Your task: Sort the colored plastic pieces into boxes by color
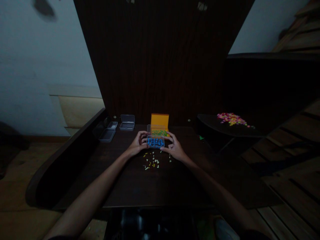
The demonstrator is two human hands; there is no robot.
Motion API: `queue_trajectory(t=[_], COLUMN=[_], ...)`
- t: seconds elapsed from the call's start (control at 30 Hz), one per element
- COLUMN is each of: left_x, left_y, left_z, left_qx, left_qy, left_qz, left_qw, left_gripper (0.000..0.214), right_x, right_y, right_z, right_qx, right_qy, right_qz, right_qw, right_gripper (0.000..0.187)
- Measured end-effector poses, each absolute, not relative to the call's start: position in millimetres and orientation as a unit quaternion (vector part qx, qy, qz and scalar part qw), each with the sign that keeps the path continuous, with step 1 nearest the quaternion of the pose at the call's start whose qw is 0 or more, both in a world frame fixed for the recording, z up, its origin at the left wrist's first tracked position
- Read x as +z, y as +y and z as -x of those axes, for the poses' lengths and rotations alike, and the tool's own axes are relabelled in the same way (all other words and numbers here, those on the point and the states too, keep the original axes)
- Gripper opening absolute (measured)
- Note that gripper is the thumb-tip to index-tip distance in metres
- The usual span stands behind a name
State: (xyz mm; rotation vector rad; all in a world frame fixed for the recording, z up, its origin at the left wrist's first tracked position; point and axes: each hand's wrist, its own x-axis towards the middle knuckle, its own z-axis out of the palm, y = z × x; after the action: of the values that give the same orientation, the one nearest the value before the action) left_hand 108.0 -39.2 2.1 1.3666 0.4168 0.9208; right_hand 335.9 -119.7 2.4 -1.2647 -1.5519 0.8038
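Note:
A clear plastic box (155, 142) with its lid raised holds many small blue pieces. My left hand (138, 144) grips its left side, thumb at the front and fingers along the edge. On the right side my right hand (175, 148) has its thumb at the box's front corner and its fingers behind. Just beyond stands an orange box (160, 119) with its lid up and green pieces inside, partly hidden by the clear lid. Small pale and yellow pieces (153, 163) lie scattered on the dark table in front of my hands.
Clear open boxes stand to the left: one (127, 126) near the back panel, another (107, 135) by the raised side wall (67, 156). A pile of pink, yellow and red pieces (232, 119) lies on a dark shelf (212, 125) at the right. A green bit (201, 137) lies below it.

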Motion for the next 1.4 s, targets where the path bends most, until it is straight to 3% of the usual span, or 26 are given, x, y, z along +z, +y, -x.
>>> queue_trajectory(t=[0.13, 0.27, 0.37, 0.53, 0.83, 1.13, 1.4], left_x=[12, 29, 39, 39, 39, 42, 49], left_y=[-41, -53, -64, -72, -68, -64, -37], left_z=[-102, -96, -99, -111, -115, -107, -82], left_qx=[0.445, 0.476, 0.414, 0.318, 0.287, 0.283, 0.297], left_qy=[0.249, 0.29, 0.288, 0.255, 0.224, 0.221, 0.247], left_qz=[-0.662, -0.768, -0.843, -0.91, -0.931, -0.933, -0.922], left_qw=[0.549, 0.314, 0.186, 0.079, 0.03, 0.036, 0.009], left_gripper=[0.066, 0.056, 0.045, 0.038, 0.025, 0.021, 0.02], right_x=[2, 1, 0, -3, -4, -7, -13], right_y=[-119, -118, -116, -115, -116, -117, -111], right_z=[-339, -340, -339, -336, -332, -330, -334], right_qx=[0.319, 0.323, 0.331, 0.349, 0.361, 0.355, 0.281], right_qy=[-0.628, -0.613, -0.594, -0.579, -0.57, -0.605, -0.591], right_qz=[0.524, 0.513, 0.499, 0.475, 0.471, 0.478, 0.522], right_qw=[0.478, 0.507, 0.537, 0.563, 0.568, 0.529, 0.548], right_gripper=[0.084, 0.077, 0.07, 0.061, 0.057, 0.079, 0.039])
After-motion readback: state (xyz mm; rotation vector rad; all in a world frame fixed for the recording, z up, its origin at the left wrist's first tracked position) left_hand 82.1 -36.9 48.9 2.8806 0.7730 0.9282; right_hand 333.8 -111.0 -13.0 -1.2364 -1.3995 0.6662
